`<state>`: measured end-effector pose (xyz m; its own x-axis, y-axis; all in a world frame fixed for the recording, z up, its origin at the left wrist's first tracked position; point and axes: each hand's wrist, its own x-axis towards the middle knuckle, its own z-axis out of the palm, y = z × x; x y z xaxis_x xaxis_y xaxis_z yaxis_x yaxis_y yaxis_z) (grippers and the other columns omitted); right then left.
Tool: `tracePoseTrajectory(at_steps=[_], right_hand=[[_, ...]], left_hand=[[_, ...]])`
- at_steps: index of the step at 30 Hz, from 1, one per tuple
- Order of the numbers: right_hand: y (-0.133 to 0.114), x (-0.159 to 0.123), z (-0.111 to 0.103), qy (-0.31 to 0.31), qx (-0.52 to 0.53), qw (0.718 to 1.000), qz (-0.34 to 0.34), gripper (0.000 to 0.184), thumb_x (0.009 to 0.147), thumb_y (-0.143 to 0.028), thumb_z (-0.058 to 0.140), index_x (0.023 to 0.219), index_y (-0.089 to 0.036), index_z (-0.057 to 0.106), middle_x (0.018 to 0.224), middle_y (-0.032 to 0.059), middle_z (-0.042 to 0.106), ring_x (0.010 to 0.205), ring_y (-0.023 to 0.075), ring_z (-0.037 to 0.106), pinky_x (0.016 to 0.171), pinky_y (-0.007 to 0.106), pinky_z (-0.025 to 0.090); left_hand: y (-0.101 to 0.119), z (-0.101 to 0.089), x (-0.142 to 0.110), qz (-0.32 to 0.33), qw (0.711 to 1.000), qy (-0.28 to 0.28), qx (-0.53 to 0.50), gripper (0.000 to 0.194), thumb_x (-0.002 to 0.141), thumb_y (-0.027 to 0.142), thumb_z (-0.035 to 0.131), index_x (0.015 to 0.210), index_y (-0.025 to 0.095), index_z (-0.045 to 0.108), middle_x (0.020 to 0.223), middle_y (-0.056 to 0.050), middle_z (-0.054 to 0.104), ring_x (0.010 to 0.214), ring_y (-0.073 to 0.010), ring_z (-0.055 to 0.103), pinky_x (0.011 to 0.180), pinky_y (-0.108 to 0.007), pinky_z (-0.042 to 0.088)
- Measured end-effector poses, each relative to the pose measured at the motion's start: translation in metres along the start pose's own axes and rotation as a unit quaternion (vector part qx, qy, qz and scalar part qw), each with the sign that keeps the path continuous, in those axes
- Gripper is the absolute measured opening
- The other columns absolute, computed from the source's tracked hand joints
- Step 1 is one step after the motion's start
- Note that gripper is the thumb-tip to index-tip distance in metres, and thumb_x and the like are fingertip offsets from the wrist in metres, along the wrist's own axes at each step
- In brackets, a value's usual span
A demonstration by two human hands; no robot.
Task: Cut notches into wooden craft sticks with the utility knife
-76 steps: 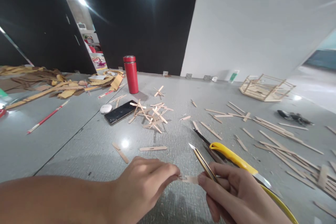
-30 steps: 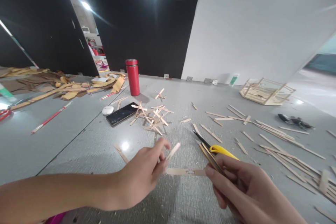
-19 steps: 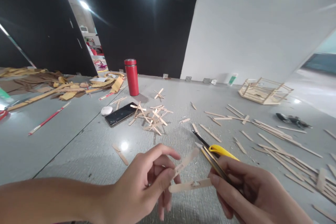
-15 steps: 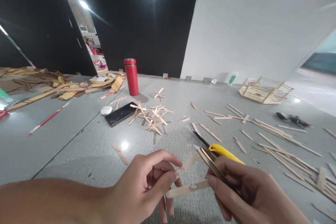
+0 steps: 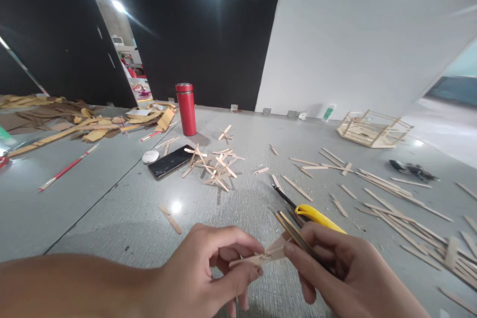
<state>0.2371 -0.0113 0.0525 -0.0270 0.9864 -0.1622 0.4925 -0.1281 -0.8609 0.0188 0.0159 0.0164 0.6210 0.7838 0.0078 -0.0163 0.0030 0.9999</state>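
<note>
My left hand [image 5: 219, 268] pinches notched pieces of wooden craft stick [image 5: 247, 261] between thumb and fingertips. These pieces reach across to my right hand [image 5: 335, 268], whose thumb and fingertip touch their far end. A slim utility knife [image 5: 296, 235] lies in the closed fingers of my right hand, tip pointing up and to the left; its blade is hard to see now. The two sticks overlap at the notches, and my fingers partly hide the join. Just beyond the right hand lie yellow-handled pliers [image 5: 316, 216] on the grey table.
A pile of cut sticks [image 5: 219, 169] lies beside a phone [image 5: 169, 161] and a white earbud case [image 5: 150, 157]. Behind them stands a red flask [image 5: 186, 109]. Loose sticks [image 5: 402, 228] cover the right side, near a stick frame [image 5: 372, 131]. Cardboard scraps [image 5: 89, 124] lie left.
The two stick pieces, apart half a second ago, are now brought together and overlapping. My right hand has moved slightly left, and the knife's blade tip shows less.
</note>
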Motion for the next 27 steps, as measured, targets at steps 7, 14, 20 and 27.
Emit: tracePoseTrajectory(at_steps=[7, 14, 20, 27], right_hand=[[0.005, 0.007, -0.007, -0.021, 0.004, 0.999, -0.031, 0.024, 0.093, -0.045, 0.068, 0.080, -0.025, 0.073, 0.077, 0.0015, 0.074, 0.077, 0.0185, 0.069, 0.071, 0.024, 0.051], [0.002, 0.008, -0.007, -0.004, -0.061, 0.998, -0.032, 0.029, 0.091, -0.045, 0.069, 0.069, -0.026, 0.070, 0.067, -0.0017, 0.070, 0.066, 0.0158, 0.063, 0.061, 0.023, 0.045], [0.006, 0.010, -0.006, -0.038, -0.054, 0.997, -0.027, 0.023, 0.089, -0.040, 0.068, 0.071, -0.027, 0.068, 0.069, -0.0021, 0.073, 0.069, 0.0164, 0.069, 0.065, 0.023, 0.049], [0.015, 0.015, -0.003, -0.095, -0.070, 0.993, -0.016, 0.022, 0.089, -0.034, 0.067, 0.069, -0.025, 0.067, 0.067, -0.0019, 0.074, 0.066, 0.0160, 0.067, 0.062, 0.024, 0.046]], left_hand=[[0.005, -0.002, 0.002, 0.029, 0.995, 0.040, 0.083, 0.022, 0.092, 0.027, 0.067, 0.106, 0.016, 0.079, 0.068, -0.001, 0.063, 0.059, -0.0110, 0.059, 0.056, -0.021, 0.051], [0.007, -0.004, 0.002, 0.044, 0.985, 0.063, 0.155, 0.023, 0.090, 0.028, 0.067, 0.107, 0.018, 0.079, 0.078, -0.004, 0.069, 0.072, -0.0152, 0.062, 0.067, -0.025, 0.052], [0.002, -0.003, 0.001, -0.082, 0.991, -0.064, 0.079, 0.037, 0.099, 0.048, 0.059, 0.097, 0.013, 0.072, 0.067, 0.001, 0.057, 0.053, -0.0090, 0.053, 0.050, -0.019, 0.040], [0.007, -0.005, 0.005, -0.142, 0.971, -0.102, 0.166, 0.029, 0.093, 0.027, 0.061, 0.068, 0.018, 0.051, 0.060, 0.005, 0.052, 0.052, -0.0073, 0.045, 0.048, -0.018, 0.032]])
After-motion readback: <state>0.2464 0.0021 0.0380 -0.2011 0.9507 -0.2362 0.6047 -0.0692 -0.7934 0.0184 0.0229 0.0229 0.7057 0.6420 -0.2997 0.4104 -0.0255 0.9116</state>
